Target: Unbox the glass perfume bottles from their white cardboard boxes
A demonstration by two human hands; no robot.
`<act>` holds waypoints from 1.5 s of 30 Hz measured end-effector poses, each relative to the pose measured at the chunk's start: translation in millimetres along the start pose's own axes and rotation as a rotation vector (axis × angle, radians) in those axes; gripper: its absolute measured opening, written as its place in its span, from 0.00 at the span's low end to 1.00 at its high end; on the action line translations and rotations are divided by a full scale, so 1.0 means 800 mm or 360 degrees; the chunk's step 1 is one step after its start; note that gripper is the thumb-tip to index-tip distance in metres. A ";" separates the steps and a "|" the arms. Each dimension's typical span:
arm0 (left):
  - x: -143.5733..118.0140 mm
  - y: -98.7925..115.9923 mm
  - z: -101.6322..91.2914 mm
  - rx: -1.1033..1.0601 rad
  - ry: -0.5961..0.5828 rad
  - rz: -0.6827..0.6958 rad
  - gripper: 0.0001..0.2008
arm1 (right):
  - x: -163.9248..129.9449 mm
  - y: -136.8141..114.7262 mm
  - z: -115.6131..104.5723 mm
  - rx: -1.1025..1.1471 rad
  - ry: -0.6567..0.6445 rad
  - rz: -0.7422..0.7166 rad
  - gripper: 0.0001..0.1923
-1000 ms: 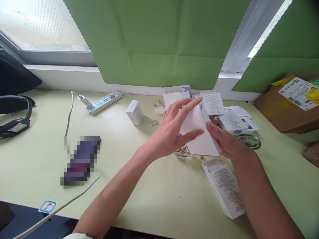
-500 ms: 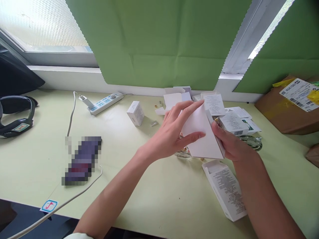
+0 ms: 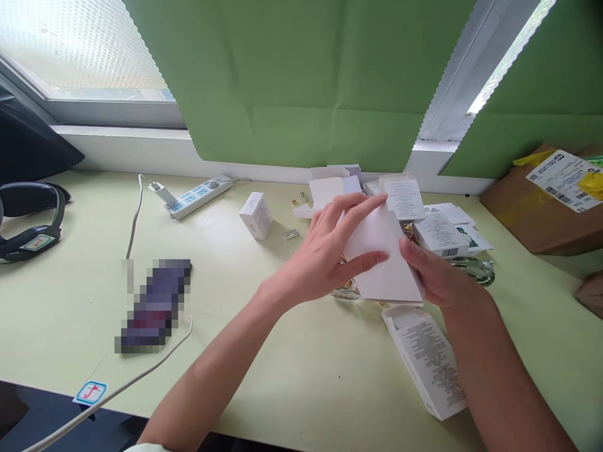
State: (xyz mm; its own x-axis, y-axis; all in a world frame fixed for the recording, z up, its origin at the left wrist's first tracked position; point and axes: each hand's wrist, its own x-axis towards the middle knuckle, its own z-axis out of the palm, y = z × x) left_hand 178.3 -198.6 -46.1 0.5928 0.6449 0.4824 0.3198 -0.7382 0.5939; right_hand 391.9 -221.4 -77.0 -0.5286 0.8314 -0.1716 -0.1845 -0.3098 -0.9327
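Note:
A plain white folded cardboard piece (image 3: pixel 387 270) is held up above the table between both hands. My left hand (image 3: pixel 336 245) lies across its left side, thumb on the near face and fingers along the upper edge. My right hand (image 3: pixel 436 270) grips its right edge, thumb on the face; the fingers behind are hidden. Under the cardboard, a glass object with gold bits (image 3: pixel 347 290) shows in part. An opened white printed box (image 3: pixel 426 358) lies below my right hand. Behind are further white printed boxes (image 3: pixel 404 198) and a green glass piece (image 3: pixel 475 270).
A small white box (image 3: pixel 256 215) stands left of my left hand, beside a small silvery piece (image 3: pixel 291 234). Farther left are a power strip (image 3: pixel 200 196), a blurred phone-like item (image 3: pixel 157 304) and a white cable (image 3: pixel 136 376). A cardboard carton (image 3: pixel 541 207) sits at the right.
The white cardboard piece has tilted slightly, so its right side edge shows less and its face looks flatter. Both hands keep nearly the same hold.

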 end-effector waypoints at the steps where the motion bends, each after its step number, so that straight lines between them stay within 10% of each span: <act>1: 0.000 0.000 0.000 -0.0001 0.0000 0.0008 0.29 | 0.000 0.001 -0.001 0.0004 0.0004 0.0015 0.30; 22: 0.000 0.001 -0.001 0.0094 0.0004 0.0052 0.30 | -0.002 -0.006 -0.003 -0.0033 -0.0031 -0.0085 0.35; 30: -0.001 0.008 0.032 0.0339 0.0058 0.0124 0.57 | 0.001 -0.008 0.005 0.0012 0.0146 -0.0163 0.33; 45: -0.001 0.009 0.040 0.0551 0.0122 0.0262 0.50 | -0.001 -0.009 0.005 -0.0084 0.0162 -0.0259 0.31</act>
State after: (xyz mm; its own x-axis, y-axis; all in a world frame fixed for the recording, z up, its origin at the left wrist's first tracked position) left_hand 203.6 -211.1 -62.7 0.6042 0.5154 0.6076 0.4634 -0.8477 0.2583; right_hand 390.4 -221.7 -68.5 -0.4083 0.9117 -0.0457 -0.2156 -0.1450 -0.9656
